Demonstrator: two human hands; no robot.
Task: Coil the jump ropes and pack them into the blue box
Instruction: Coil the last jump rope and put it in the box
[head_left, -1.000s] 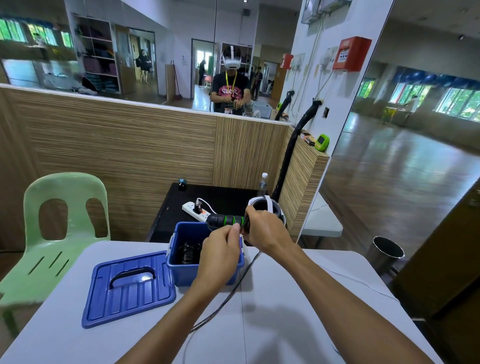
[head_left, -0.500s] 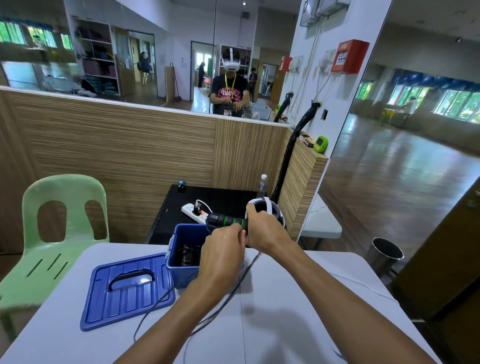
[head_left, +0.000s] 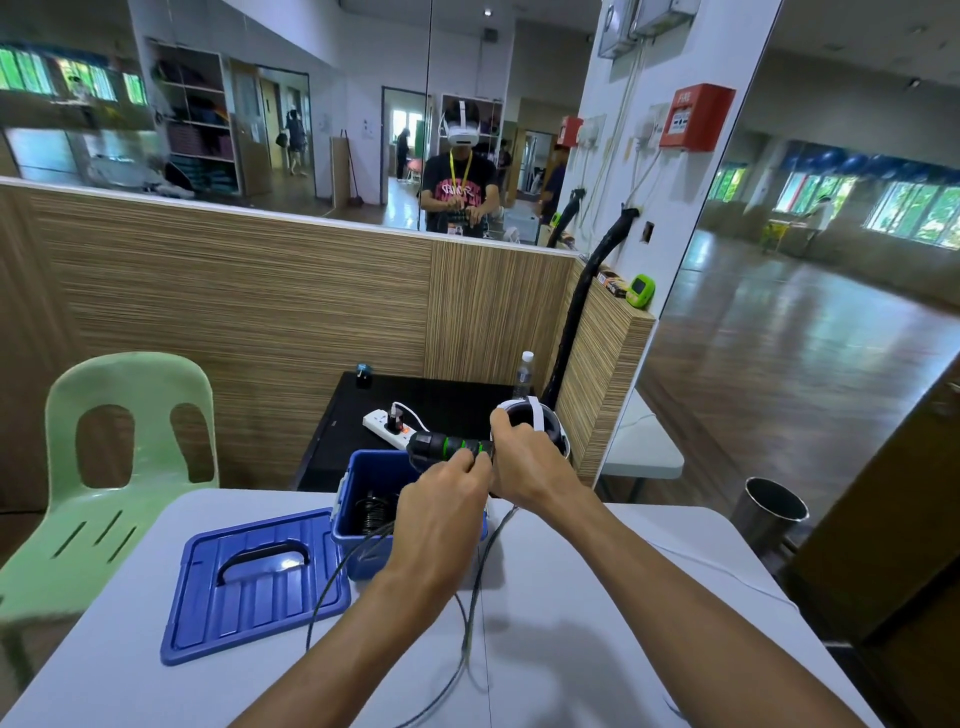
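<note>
Left hand: left hand (head_left: 441, 499) raised over the blue box, fingers curled, its grip pinching the near end of the jump rope handles.
Right hand: right hand (head_left: 524, 457) just beside the left, its grip wrapped round the right end of the same handles.
Jump rope handles: black handles with green rings (head_left: 447, 446), held level above the box's far rim, between the two hands.
Rope cord: thin dark cord (head_left: 332, 577) hangs from the hands, loops down over the box's front wall and trails across the bench toward the camera.
Blue box: open blue box (head_left: 363, 467) on the white bench (head_left: 597, 649), far side of centre; a dark coiled rope (head_left: 371, 512) lies inside.
Lid: blue lid (head_left: 254, 582) lies flat, handle up, touching or just beside the box's left front corner; cannot tell which.
Surroundings: green plastic chair (head_left: 124, 457) left of the bench; white power strip (head_left: 389, 428) on a black surface behind the box.
</note>
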